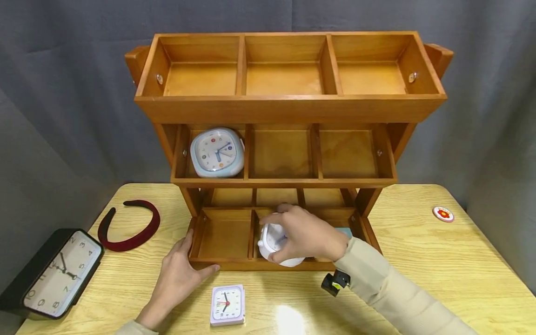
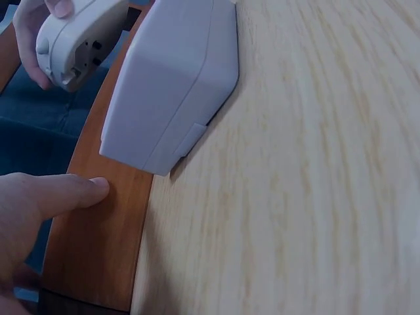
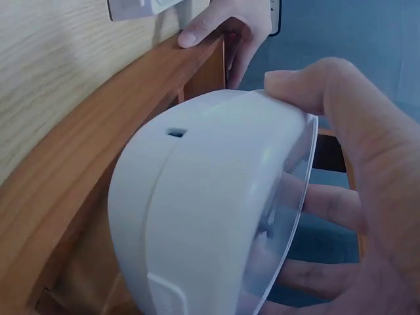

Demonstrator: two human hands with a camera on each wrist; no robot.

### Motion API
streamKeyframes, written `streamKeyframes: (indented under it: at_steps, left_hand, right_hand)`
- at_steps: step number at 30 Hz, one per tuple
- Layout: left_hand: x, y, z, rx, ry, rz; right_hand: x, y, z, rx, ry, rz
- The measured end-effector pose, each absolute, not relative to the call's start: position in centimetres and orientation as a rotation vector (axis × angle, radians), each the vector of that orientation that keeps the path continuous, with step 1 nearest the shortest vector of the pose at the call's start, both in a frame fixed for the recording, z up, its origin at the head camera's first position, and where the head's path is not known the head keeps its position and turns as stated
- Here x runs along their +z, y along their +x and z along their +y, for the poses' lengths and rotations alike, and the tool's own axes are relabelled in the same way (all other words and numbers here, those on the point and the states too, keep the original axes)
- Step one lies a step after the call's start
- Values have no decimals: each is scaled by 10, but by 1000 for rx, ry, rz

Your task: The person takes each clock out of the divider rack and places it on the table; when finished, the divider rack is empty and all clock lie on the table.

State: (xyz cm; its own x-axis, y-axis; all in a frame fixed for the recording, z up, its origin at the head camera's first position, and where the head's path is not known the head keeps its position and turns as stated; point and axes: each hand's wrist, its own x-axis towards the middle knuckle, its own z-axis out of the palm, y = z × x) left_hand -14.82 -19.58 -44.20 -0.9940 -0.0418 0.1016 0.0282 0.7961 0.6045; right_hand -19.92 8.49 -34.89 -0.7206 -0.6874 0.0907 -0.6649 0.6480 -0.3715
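My right hand [image 1: 303, 232] grips a white alarm clock [image 1: 274, 239] over the bottom tier's middle compartment. In the right wrist view, the thumb lies on the side of the clock [image 3: 190, 190] and the fingers reach across its clear front cover. At the left front corner of the wooden three-tier shelf [image 1: 268, 109], my left hand [image 1: 177, 274] rests with thumb along the front board and fingers along the side. A small lilac square clock [image 1: 227, 304] lies on the table just right of the left hand. Part of the bottom tier is hidden by my right hand and forearm.
A light-blue clock [image 1: 217, 152] sits in the middle tier's left compartment. Something light blue [image 1: 345, 231] shows in the bottom right compartment. On the table [image 1: 418, 265] are a black clock [image 1: 58, 272], a dark red headband [image 1: 140, 235] and a round flower badge [image 1: 443, 214].
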Motion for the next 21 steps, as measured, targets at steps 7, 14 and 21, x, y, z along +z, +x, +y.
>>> streamKeyframes:
  at_steps: [7,14,21]
  left_hand:
    - [-441,-148,-197,-966,15,-2879]
    - [-441,-148,-196,-949,27,-2889]
    - [-441,-150,-196,-951,32,-2896]
  right_hand:
    - [-347,-188,87,-526,-1217,2833]
    - [-351,-162,92,-498,-1246,2805]
    - [-358,-135,99,-412,-1269,2759]
